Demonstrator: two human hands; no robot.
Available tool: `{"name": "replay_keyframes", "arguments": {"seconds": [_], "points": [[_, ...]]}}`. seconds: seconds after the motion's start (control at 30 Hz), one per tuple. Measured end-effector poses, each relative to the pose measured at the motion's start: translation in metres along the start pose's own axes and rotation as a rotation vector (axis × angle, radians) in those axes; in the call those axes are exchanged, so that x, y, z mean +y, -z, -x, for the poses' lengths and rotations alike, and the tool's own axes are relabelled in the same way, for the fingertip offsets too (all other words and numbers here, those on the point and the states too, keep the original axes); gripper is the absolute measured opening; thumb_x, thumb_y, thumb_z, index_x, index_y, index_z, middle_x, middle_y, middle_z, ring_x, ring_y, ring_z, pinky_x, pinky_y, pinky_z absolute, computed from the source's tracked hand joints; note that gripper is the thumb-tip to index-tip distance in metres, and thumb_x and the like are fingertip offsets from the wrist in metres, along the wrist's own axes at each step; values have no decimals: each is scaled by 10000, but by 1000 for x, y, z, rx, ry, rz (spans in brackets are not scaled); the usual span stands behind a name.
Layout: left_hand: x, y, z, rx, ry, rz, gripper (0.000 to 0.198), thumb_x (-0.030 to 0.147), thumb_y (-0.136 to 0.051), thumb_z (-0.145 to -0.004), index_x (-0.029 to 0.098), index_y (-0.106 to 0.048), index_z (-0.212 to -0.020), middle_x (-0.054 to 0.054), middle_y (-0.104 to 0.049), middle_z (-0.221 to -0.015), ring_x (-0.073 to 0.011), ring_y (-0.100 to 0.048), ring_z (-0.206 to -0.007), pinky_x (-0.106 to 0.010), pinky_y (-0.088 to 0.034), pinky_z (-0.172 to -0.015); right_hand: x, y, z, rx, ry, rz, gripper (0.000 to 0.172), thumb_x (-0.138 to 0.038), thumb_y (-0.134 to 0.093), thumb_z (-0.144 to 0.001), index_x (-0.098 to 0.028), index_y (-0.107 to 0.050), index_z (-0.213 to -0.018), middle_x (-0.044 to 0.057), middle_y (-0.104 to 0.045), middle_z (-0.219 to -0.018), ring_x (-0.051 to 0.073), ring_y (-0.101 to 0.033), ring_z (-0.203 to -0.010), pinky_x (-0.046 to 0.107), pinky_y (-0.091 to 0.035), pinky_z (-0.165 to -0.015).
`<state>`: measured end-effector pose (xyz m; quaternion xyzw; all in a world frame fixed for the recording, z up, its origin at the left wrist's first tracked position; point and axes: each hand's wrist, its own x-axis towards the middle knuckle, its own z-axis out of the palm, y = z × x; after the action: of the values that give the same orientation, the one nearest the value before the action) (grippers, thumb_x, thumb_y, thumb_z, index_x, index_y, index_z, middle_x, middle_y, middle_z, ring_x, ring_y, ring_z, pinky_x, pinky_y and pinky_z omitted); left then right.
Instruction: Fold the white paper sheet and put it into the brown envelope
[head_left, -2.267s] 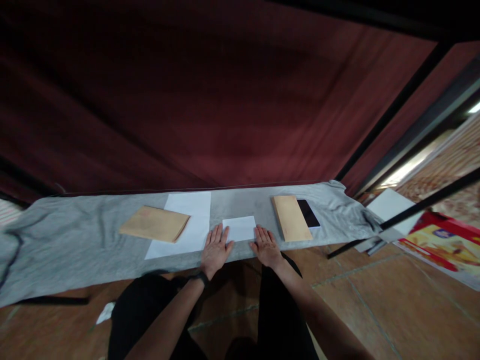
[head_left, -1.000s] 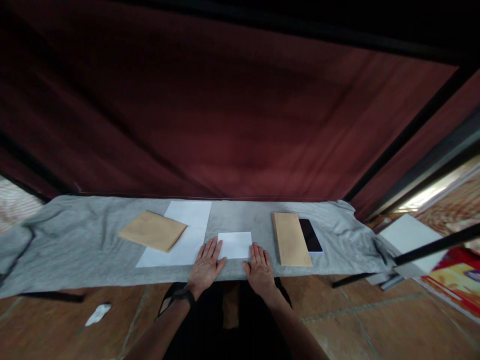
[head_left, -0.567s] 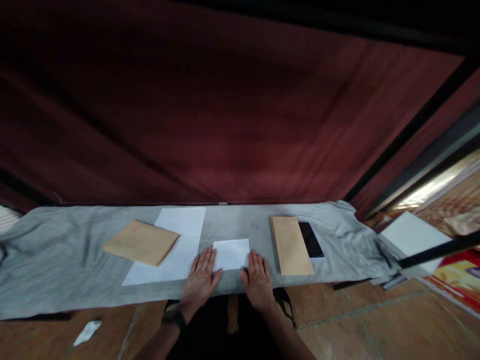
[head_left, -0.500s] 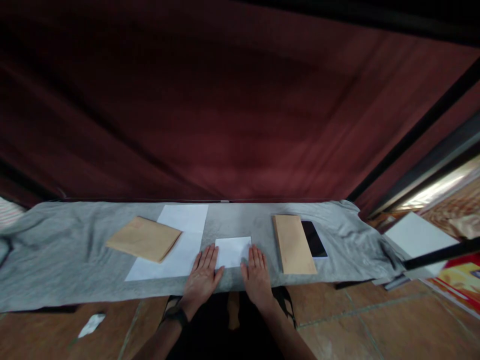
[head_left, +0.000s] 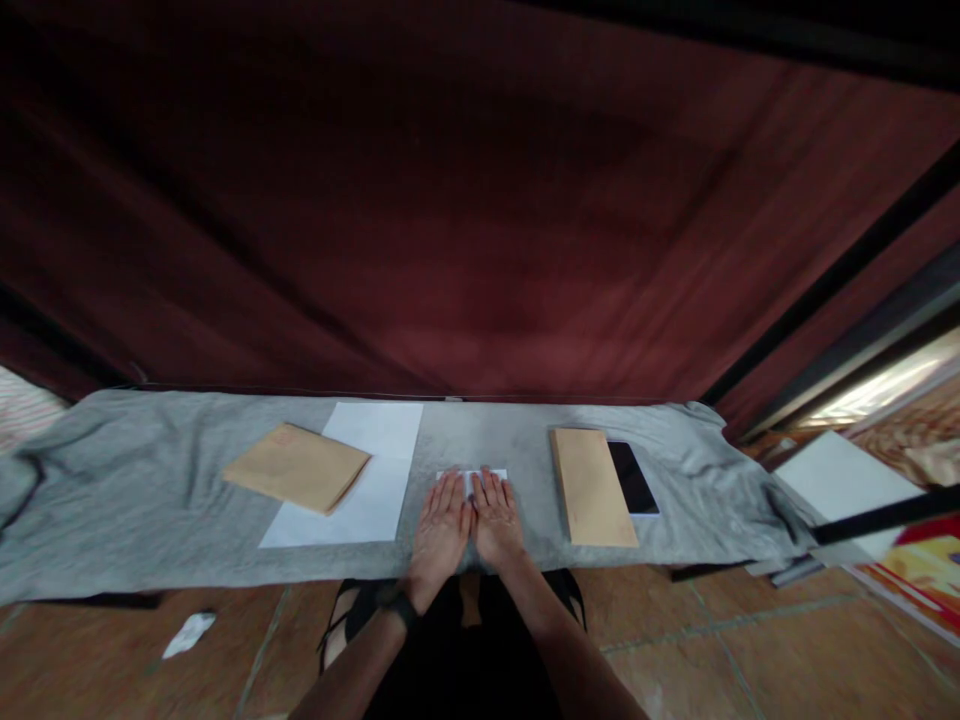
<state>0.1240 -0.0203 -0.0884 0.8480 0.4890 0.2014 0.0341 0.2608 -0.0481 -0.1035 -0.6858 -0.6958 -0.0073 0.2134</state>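
A small folded sheet of white paper (head_left: pixel 471 474) lies on the grey cloth in front of me, mostly covered by my hands. My left hand (head_left: pixel 445 522) rests flat on its left part, fingers stretched forward. Beside it, thumbs close together, my right hand (head_left: pixel 493 517) lies flat on the right part. Neither hand grips anything. To the left, brown envelopes (head_left: pixel 298 467) lie partly over larger white paper (head_left: pixel 375 500). On the right sits a stack of long brown envelopes (head_left: pixel 595 488), overlapping a dark-screened phone or tablet (head_left: pixel 632 478).
The grey cloth (head_left: pixel 150 500) covers a narrow bench-like surface against a dark red curtain (head_left: pixel 465 250). Black bars (head_left: pixel 840 280) frame the right side, near a white board (head_left: pixel 847 485). A crumpled white scrap (head_left: pixel 189 635) lies on the tiled floor.
Both hands have moved inward from the paper's left and right edges onto its middle, now side by side and covering most of it. The view has shifted slightly.
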Motion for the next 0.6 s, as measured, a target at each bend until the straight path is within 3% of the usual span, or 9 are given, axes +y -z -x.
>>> {"name": "replay_keyframes", "arguments": {"seconds": [0.13, 0.27, 0.47, 0.6], "points": [[18, -8, -17, -74, 34, 21, 636, 438, -283, -1029, 47, -433, -1508, -192, -422, -1576, -280, -348, -1500, -475, -272, -1240, 4, 4, -3, -34, -35, 33, 516, -255, -379, -1036, -128, -428, -1534, 133, -389, -1600, 269, -363, -1490, 455, -255, -1221], [5, -12, -13, -52, 78, -32, 693, 517, -302, -1016, 58, -413, -1523, -185, -390, -1592, -290, -331, -1507, -479, -276, -1237, 14, 6, -1, 9, -34, 59, 534, -280, -376, -1038, -68, -426, -1525, 163, -413, -1581, 282, -388, -1472, 464, -257, -1218], [-7, -6, 3, -1, 120, -75, 690, 479, -300, -1019, 21, -388, -1527, -208, -384, -1588, -305, -334, -1504, -486, -295, -1224, 34, 11, 8, 83, -39, 79, 555, -332, -366, -1048, -70, -408, -1535, 187, -448, -1558, 294, -408, -1452, 485, -277, -1195], [-6, 0, 11, 36, 129, -78, 680, 464, -297, -1023, 19, -382, -1529, -220, -387, -1580, -324, -332, -1503, -528, -302, -1209, 43, 26, -3, -15, -72, 37, 544, -326, -427, -1016, -132, -437, -1524, 155, -499, -1533, 270, -449, -1408, 454, -300, -1173]]}}
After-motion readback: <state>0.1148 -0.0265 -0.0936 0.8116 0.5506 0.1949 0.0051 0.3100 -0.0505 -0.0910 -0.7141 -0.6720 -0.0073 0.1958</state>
